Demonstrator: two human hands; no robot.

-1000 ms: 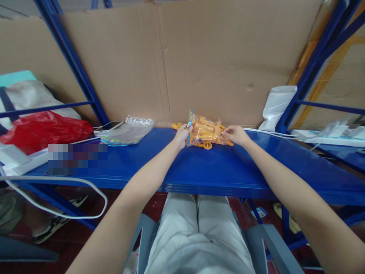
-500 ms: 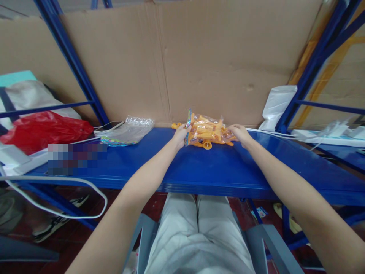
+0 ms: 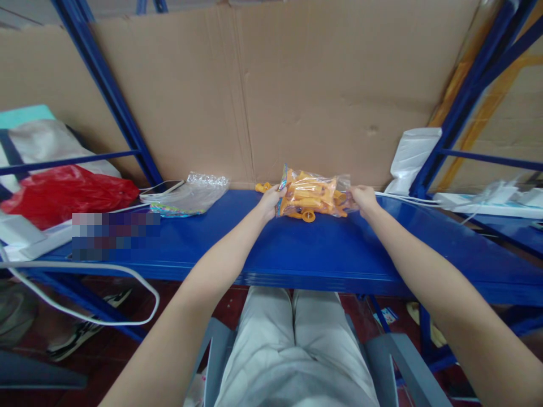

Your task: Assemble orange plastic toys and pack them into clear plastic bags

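Note:
A clear plastic bag point(image 3: 311, 189) with a colourful printed strip at its left end holds orange plastic pieces whose kind I cannot make out. My left hand point(image 3: 271, 202) pinches the printed end. At the other end, my right hand point(image 3: 363, 199) has its fingers closed on the clear plastic edge. Loose orange pieces point(image 3: 308, 215) lie under and in front of the bag, and another orange piece point(image 3: 262, 186) rests behind my left hand.
On the blue table point(image 3: 305, 249), a stack of flat clear bags point(image 3: 190, 195) lies to the left, near a red plastic bag point(image 3: 72, 189). A white package point(image 3: 413, 158) leans at the back right. Behind everything stands a cardboard panel point(image 3: 297, 96).
My right hand has moved slightly to the right, and the clear end of the bag now stretches out toward it. The bag has shifted a little right; my left hand keeps its hold.

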